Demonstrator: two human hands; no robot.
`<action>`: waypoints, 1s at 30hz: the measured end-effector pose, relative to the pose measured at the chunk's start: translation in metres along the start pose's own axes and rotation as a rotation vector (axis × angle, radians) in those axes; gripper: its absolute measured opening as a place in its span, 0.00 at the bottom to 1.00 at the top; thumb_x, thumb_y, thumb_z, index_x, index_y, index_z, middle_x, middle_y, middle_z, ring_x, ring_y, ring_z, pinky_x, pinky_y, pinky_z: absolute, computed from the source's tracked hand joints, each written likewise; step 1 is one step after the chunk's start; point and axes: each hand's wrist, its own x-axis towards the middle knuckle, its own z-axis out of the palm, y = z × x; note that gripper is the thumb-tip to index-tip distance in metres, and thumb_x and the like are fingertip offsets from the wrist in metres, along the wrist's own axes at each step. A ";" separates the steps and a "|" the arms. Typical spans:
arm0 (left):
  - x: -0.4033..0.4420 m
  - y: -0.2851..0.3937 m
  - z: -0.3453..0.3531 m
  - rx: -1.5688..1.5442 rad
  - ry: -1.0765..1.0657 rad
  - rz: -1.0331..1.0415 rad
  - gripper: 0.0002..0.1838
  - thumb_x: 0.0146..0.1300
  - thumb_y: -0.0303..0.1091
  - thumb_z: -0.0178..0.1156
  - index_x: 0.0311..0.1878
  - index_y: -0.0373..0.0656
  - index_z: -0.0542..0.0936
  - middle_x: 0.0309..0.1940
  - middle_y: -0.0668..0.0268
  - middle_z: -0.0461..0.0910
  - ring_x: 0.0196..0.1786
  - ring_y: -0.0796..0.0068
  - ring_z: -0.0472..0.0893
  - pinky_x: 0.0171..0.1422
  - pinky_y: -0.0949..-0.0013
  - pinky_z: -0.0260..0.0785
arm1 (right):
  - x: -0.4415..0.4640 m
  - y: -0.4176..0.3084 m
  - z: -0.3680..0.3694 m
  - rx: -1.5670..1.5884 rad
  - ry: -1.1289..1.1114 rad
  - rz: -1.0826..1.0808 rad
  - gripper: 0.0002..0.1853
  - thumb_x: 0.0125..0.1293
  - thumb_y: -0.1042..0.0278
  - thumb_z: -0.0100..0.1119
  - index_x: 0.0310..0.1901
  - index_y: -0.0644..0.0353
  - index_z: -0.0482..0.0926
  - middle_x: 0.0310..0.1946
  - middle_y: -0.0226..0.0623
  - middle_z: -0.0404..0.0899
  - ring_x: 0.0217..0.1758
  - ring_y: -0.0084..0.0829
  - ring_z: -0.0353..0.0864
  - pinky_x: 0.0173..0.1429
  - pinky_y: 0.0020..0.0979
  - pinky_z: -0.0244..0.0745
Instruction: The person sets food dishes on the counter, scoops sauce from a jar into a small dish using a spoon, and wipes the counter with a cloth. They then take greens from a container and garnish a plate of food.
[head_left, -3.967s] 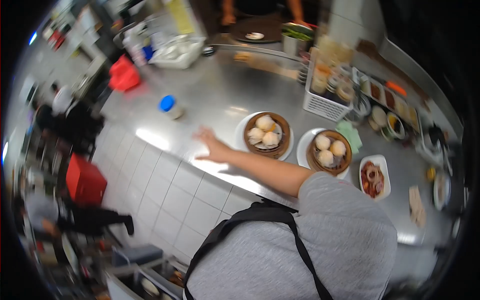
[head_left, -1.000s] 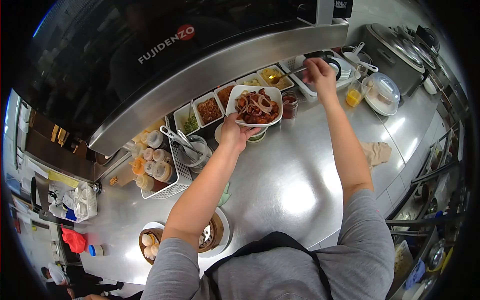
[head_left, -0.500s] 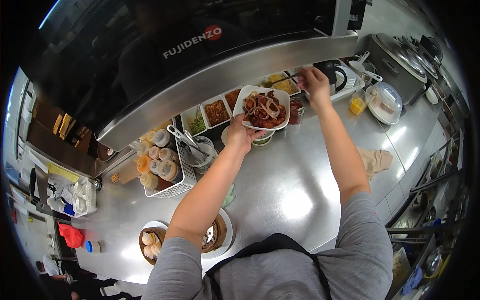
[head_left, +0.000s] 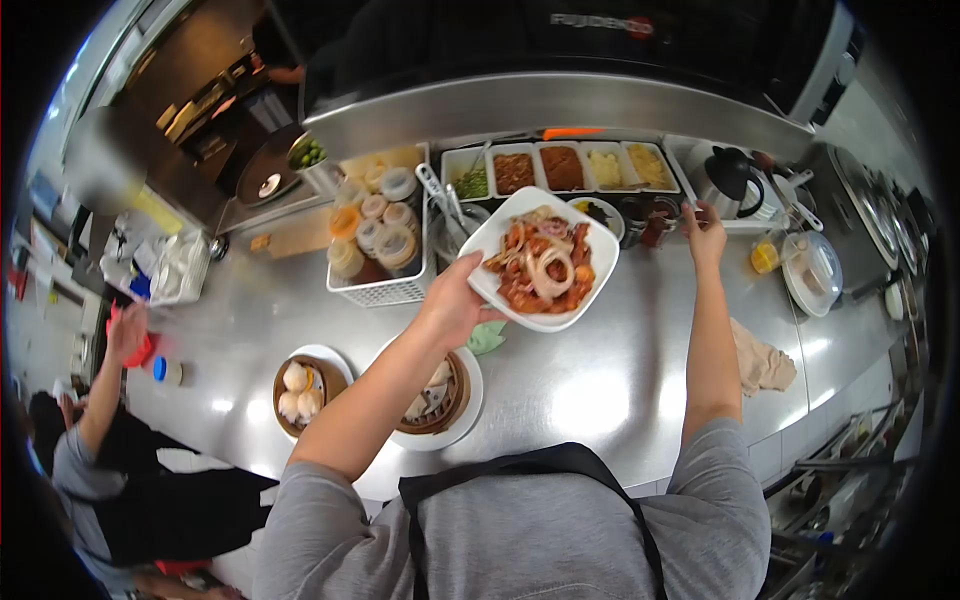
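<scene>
My left hand grips the near left edge of a white square bowl, its thumb along the rim. Saucy reddish-brown pieces topped with onion rings fill the bowl, which is held tilted above the counter. My right hand is beside the right end of the row of food containers, near a dark-lidded steel jug. Its fingers are drawn together around something thin that I cannot make out. Left of that hand are a jar of red sauce and a small bowl with dark and yellow contents.
Several squeeze bottles stand in a white basket. Two bamboo steamers with dumplings rest on plates close to my body. A beige cloth and a covered plate are at right. Another person's arm reaches in at left.
The bowl has come nearer to me, away from the containers. My right hand has moved away from the yellow food container. The view has shifted, and another person has come closer at left.
</scene>
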 end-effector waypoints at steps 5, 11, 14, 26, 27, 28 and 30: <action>-0.106 -0.001 -0.070 -0.064 0.150 0.075 0.28 0.69 0.47 0.44 0.64 0.37 0.62 0.58 0.54 0.71 0.56 0.58 0.75 0.56 0.53 0.71 | -0.076 -0.061 0.020 0.246 -0.108 -0.229 0.06 0.62 0.69 0.59 0.33 0.61 0.78 0.25 0.31 0.73 0.28 0.23 0.69 0.33 0.25 0.65; -0.213 -0.021 -0.138 0.025 0.506 0.163 0.33 0.68 0.58 0.42 0.66 0.41 0.61 0.59 0.57 0.70 0.58 0.63 0.74 0.56 0.58 0.71 | -0.248 -0.151 0.095 0.086 -0.743 -0.757 0.10 0.56 0.67 0.62 0.40 0.58 0.78 0.38 0.42 0.75 0.36 0.40 0.77 0.43 0.35 0.73; -0.243 -0.042 -0.177 0.024 0.531 0.262 0.33 0.69 0.58 0.39 0.67 0.41 0.60 0.60 0.55 0.67 0.61 0.64 0.70 0.60 0.59 0.67 | -0.261 -0.134 0.119 0.015 -0.756 -0.660 0.09 0.58 0.70 0.61 0.40 0.61 0.75 0.37 0.33 0.75 0.38 0.28 0.74 0.45 0.25 0.69; -0.321 -0.038 -0.322 -0.010 0.721 0.389 0.31 0.69 0.61 0.37 0.65 0.49 0.62 0.55 0.61 0.71 0.54 0.67 0.75 0.49 0.61 0.74 | -0.253 -0.416 0.104 1.198 -0.695 -0.102 0.12 0.64 0.77 0.54 0.49 0.60 0.69 0.43 0.28 0.70 0.48 0.19 0.69 0.54 0.22 0.64; -0.324 -0.035 -0.340 0.001 0.711 0.386 0.31 0.69 0.61 0.37 0.65 0.49 0.62 0.55 0.61 0.71 0.54 0.67 0.75 0.49 0.61 0.74 | -0.265 -0.433 0.126 1.164 -0.689 -0.140 0.12 0.64 0.76 0.55 0.48 0.60 0.69 0.42 0.28 0.70 0.47 0.19 0.69 0.53 0.22 0.64; -0.327 -0.031 -0.358 0.000 0.717 0.392 0.30 0.69 0.61 0.36 0.64 0.49 0.62 0.55 0.61 0.71 0.53 0.67 0.76 0.49 0.60 0.74 | -0.278 -0.451 0.147 1.147 -0.742 -0.173 0.11 0.65 0.73 0.55 0.48 0.60 0.69 0.41 0.28 0.70 0.47 0.18 0.68 0.53 0.21 0.64; -0.331 -0.018 -0.396 0.051 0.723 0.386 0.30 0.69 0.61 0.35 0.62 0.49 0.63 0.52 0.61 0.72 0.51 0.68 0.77 0.47 0.61 0.75 | -0.306 -0.485 0.196 1.119 -0.837 -0.002 0.08 0.65 0.69 0.57 0.45 0.54 0.71 0.37 0.21 0.71 0.38 0.14 0.69 0.39 0.20 0.67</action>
